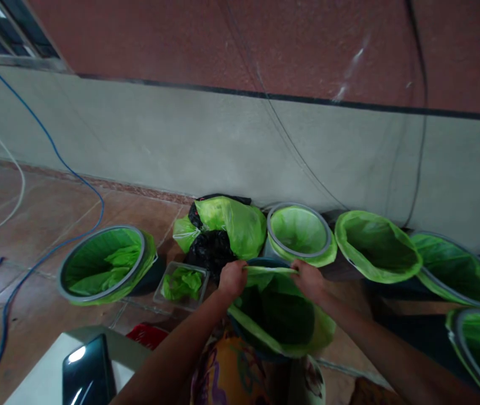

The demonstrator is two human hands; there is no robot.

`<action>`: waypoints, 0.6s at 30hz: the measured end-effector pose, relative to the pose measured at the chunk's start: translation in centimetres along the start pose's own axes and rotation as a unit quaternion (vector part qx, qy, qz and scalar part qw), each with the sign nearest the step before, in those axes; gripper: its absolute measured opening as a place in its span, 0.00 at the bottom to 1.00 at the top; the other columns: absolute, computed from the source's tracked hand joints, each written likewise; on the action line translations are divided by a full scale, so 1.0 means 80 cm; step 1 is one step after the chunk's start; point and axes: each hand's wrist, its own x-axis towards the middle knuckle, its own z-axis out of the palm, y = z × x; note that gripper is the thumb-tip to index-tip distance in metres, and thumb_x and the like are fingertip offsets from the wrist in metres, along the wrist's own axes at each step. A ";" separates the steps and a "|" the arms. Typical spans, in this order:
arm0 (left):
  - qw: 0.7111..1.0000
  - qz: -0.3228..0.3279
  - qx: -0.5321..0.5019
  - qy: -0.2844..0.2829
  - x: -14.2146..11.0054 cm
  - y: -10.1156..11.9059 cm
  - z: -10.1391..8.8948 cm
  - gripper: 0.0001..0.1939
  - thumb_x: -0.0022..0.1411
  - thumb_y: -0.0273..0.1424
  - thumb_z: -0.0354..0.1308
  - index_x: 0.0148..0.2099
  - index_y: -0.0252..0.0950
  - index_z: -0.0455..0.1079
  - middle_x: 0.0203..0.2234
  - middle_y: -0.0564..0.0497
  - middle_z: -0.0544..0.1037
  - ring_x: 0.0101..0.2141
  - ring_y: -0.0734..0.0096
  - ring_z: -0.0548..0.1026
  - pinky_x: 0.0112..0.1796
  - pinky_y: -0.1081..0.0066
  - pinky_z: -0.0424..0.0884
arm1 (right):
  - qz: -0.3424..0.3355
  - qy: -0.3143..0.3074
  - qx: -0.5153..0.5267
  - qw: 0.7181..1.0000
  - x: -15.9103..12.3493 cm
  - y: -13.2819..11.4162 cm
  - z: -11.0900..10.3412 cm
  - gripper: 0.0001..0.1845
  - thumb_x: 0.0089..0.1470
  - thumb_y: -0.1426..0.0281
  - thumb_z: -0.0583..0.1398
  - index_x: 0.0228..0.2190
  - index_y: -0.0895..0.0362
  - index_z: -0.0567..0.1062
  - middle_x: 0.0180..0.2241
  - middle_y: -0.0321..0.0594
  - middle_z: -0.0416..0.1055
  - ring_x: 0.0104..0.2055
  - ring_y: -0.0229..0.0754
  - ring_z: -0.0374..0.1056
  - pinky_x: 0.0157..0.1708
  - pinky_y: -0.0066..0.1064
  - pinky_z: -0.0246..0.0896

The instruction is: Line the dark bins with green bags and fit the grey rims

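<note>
My left hand (232,278) and my right hand (309,279) both grip the far edge of a green plastic liner (282,315) at the rim of a dark bin (265,263) directly in front of me. The fingers of both hands are closed on the liner's edge, pulled taut between them. The liner hangs inside the bin and folds over its near rim. My forearms reach in from the bottom of the view.
Several more bins lined in green stand around: one at left (105,264), one behind (300,233), others at right (377,244). A clear tray of folded green bags (181,284), a heap of green and black bags (218,230), floor cables (54,152), a phone (88,374).
</note>
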 end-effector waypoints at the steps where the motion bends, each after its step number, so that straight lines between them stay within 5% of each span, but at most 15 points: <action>1: 1.000 -0.006 -0.007 0.002 0.003 -0.001 -0.002 0.15 0.65 0.29 0.49 0.45 0.38 0.77 0.39 0.45 0.82 0.41 0.64 0.78 0.42 0.70 0.67 | -0.004 -0.014 -0.020 1.000 -0.001 0.005 -0.002 0.13 0.46 0.72 0.60 0.37 0.56 0.76 0.30 0.39 0.75 0.34 0.43 0.70 0.34 0.30 0.55; 5: 1.000 0.020 -0.018 0.014 0.012 -0.002 0.001 0.14 0.64 0.35 0.51 0.41 0.39 0.78 0.36 0.47 0.81 0.38 0.66 0.77 0.39 0.72 0.66 | -0.034 -0.051 0.011 0.998 -0.002 0.003 -0.007 0.27 0.46 0.65 0.64 0.50 0.55 0.72 0.35 0.40 0.77 0.37 0.44 0.71 0.36 0.31 0.58; 8: 0.999 0.024 -0.022 0.023 0.017 0.000 0.005 0.14 0.63 0.37 0.53 0.39 0.38 0.79 0.35 0.48 0.80 0.37 0.67 0.76 0.37 0.73 0.64 | -0.052 -0.060 0.044 0.996 0.004 -0.005 -0.007 0.15 0.54 0.58 0.57 0.37 0.55 0.77 0.29 0.38 0.75 0.32 0.42 0.69 0.33 0.31 0.56; 11: 0.999 0.012 -0.025 0.021 0.021 0.001 0.004 0.15 0.64 0.38 0.52 0.37 0.37 0.79 0.34 0.48 0.80 0.35 0.69 0.75 0.36 0.74 0.63 | -0.032 -0.040 0.048 0.998 0.014 -0.004 -0.002 0.20 0.59 0.58 0.51 0.23 0.54 0.74 0.22 0.36 0.70 0.27 0.40 0.65 0.29 0.31 0.53; 18: 0.998 -0.043 -0.048 0.023 0.053 -0.006 -0.004 0.18 0.66 0.34 0.49 0.35 0.33 0.79 0.27 0.47 0.78 0.30 0.71 0.73 0.30 0.73 0.58 | 0.018 0.016 0.054 0.998 0.045 0.007 0.023 0.20 0.57 0.57 0.53 0.25 0.54 0.78 0.25 0.38 0.74 0.29 0.41 0.68 0.29 0.30 0.54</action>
